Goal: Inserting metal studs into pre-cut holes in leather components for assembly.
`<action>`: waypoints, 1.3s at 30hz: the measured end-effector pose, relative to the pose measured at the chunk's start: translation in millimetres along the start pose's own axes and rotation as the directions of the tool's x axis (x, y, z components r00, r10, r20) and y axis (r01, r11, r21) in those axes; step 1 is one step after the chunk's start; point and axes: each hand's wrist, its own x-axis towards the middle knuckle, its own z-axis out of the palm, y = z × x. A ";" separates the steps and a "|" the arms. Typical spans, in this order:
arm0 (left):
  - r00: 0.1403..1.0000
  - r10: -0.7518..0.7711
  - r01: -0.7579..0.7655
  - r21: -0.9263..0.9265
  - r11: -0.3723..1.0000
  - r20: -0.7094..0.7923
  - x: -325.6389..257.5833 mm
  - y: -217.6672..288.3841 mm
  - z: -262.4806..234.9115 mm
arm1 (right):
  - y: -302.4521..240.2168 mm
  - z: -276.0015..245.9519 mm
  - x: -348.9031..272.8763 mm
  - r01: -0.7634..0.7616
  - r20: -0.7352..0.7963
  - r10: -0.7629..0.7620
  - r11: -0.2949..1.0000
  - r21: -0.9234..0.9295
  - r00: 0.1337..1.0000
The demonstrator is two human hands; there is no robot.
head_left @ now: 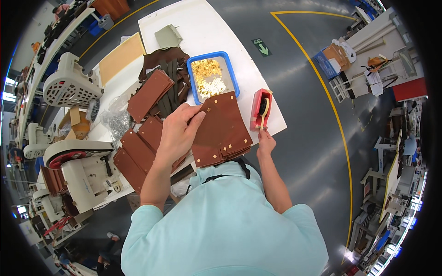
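White table (207, 27), brown panel (220, 124) under thumb of left hand (178, 130)

On that worktable (216, 27), the tape dispenser (254, 110) sits right of the stacked leather panels (223, 120); behind these, a tray (233, 73) holds small pieces (207, 70), strips (177, 92) heaped left of it.

Glossy grey floor (299, 92) with painted yellow lines (351, 184)

Left hand (177, 130): one
Right hand (265, 143): one
Brown panels (222, 122): over five, overlapping, exact count unclear
Pale squares (246, 129): at least five
Gold pieces (207, 70): too many to count
Blue tray (234, 76): one
Tape dispenser (255, 111): one
Tape roll (264, 107): one
Tan board (121, 58): one
Floor arrow (263, 48): one
White machines (69, 82): at least three
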 end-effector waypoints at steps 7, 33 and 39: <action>0.976 -0.216 0.213 -0.329 0.920 0.028 -6.2 -4.1 5.3 | -3.0 -18.3 -8.6 0.241 0.024 -0.273 0.805 -0.542 0.962; 0.996 -0.070 0.080 -0.227 0.971 0.052 -29.7 16.6 27.6 | -180.3 119.1 -182.6 0.287 0.778 -0.095 0.951 -0.113 0.621; 1.000 -0.005 0.004 -0.250 0.968 -0.004 -29.2 15.8 29.4 | -181.1 120.9 -183.2 0.266 0.772 -0.089 0.958 -0.107 0.630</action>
